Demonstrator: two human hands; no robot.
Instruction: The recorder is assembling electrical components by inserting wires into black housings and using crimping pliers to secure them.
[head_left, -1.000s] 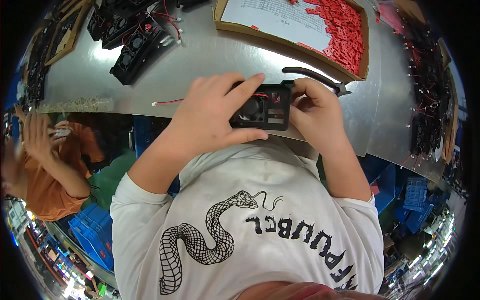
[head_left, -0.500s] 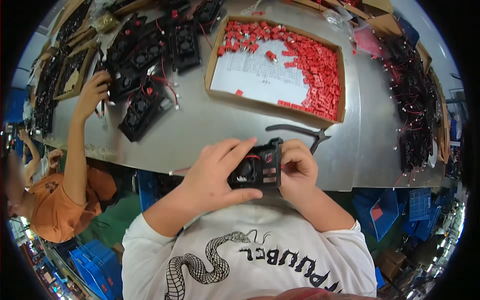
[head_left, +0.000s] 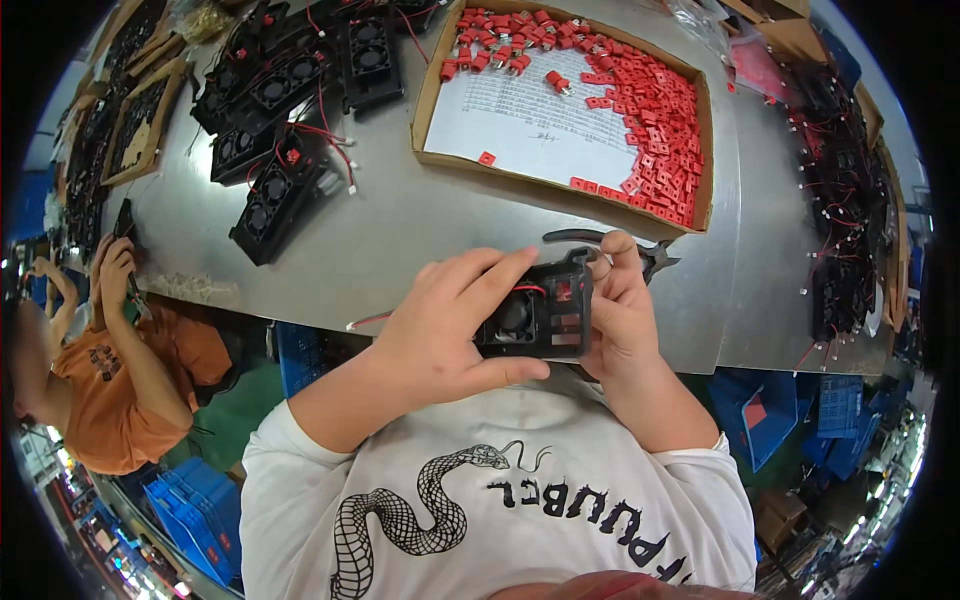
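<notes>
My left hand [head_left: 450, 325] is wrapped around a black fan housing [head_left: 568, 340], its thumb along the near side and fingers over the far side. The housing has a small fan [head_left: 515, 316], slots at its right end and a red part inside. A red wire [head_left: 372, 319] with a white plug end sticks out left of my left hand. My right hand [head_left: 625, 310] is closed at the right end of the housing, fingers curled against its edge; some fingertips are hidden behind it. Just beyond lie dark-handled cutting pliers [head_left: 655, 262], partly covered by my right hand.
A cardboard tray [head_left: 540, 180] of red switch-like parts [head_left: 665, 150] on a printed sheet stands beyond my hands. More fan housings [head_left: 275, 200] pile up at the far left, others [head_left: 840, 230] at the right. A co-worker in orange [head_left: 120, 400] sits left. Blue crates [head_left: 755, 420] stand below the table.
My right hand's fingers have shifted, the index finger now raised higher at the housing's end. The co-worker's hand has drawn back from the piled housings, holding a dark piece. The view has shifted slightly.
</notes>
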